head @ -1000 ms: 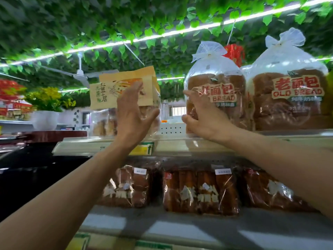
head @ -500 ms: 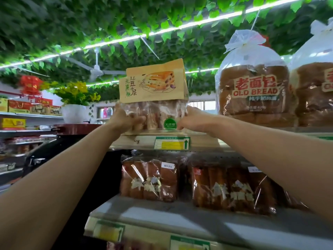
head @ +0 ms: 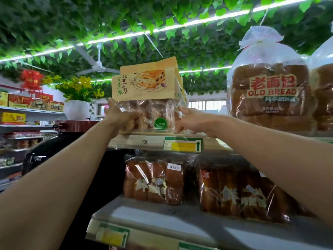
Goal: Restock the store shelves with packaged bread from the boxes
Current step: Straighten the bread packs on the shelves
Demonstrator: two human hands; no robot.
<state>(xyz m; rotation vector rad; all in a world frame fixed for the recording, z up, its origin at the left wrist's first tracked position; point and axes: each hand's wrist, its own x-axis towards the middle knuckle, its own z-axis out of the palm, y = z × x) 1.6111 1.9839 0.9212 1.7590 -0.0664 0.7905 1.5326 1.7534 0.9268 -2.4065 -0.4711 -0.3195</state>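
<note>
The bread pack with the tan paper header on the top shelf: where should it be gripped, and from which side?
Grip the bread pack low on its clear end walls, one hand from each side. It stands upright, and the paper header is thin.

The bread package carries a tan paper header with black and green script and a drawing of a golden, dark-speckled slice; below it clear film shows brown bread and a round green sticker. The OLD BREAD bag is clear plastic over dark brown loaves, lettered in red. The shelf price tag is yellow, edged green. Green leaves cover the ceiling. Yellow flowers stand in a white pot.
</note>
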